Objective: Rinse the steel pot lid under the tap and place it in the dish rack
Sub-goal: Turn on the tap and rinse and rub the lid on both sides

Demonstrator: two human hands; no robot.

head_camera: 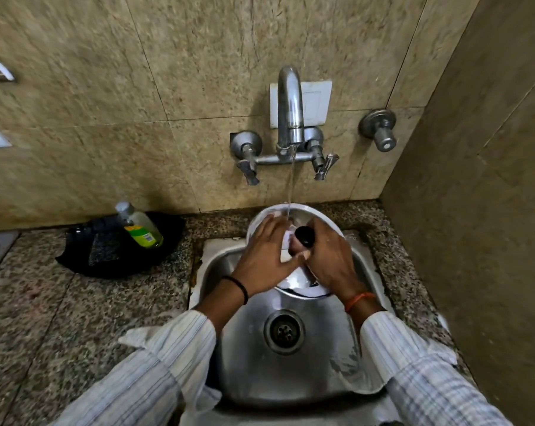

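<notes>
**Lid held under running water**

Over the steel sink (290, 373), the right hand (330, 259) has its grip clamped on the steel pot lid (293, 215) by its black knob (305, 236). The left hand (267, 259) lies flat on the lid, fingers spread. Beyond, the tap (289, 106) streams water onto the lid. A soap bottle (140, 226) rests on the worktop (45, 302).

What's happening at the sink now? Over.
Left hand flat on round steel pot lid, rubbing. Right hand grips its black knob. Chrome tap running onto lid. No dish rack in view.
</notes>
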